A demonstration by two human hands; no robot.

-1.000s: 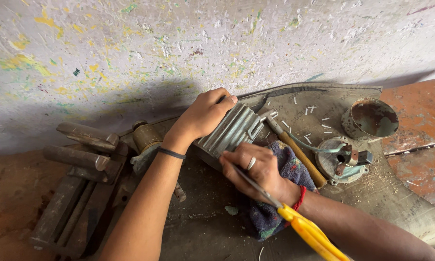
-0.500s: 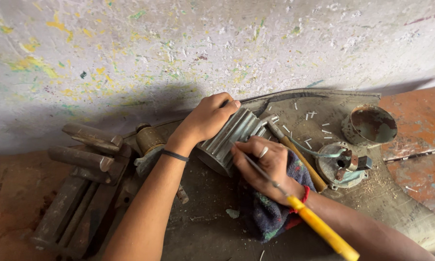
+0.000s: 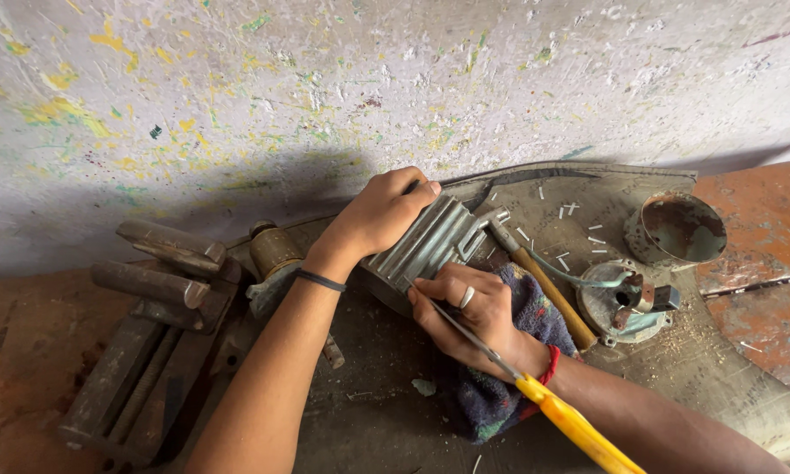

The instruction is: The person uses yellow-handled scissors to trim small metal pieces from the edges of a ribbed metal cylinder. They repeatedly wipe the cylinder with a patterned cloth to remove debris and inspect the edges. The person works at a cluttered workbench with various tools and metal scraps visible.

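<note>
- Gripping the far end of the grey ribbed metal housing, the left hand is closed over its top edge and holds it down on the bench.
- The right hand is closed around a thin steel tool with a yellow plastic handle; the handle points back along the forearm, and the tip, hidden under the fingers, seems to meet the near edge of the housing.
- The housing lies tilted on the dark worn metal bench top, between the two hands, just in front of the paint-spotted wall.
- To do this step well, I judge that the left hand should press firmly so the housing does not turn, and the right hand should push the tip with small, controlled force, away from the holding fingers.
- Under the right wrist lies a dark blue cloth, which can catch the tool if it slips.
- Just beside the housing is a hammer with a wooden handle; a round metal cover with a bent strap and a rusty metal cup are further right.
- A rusty iron bench vise stands well apart on the left.
</note>
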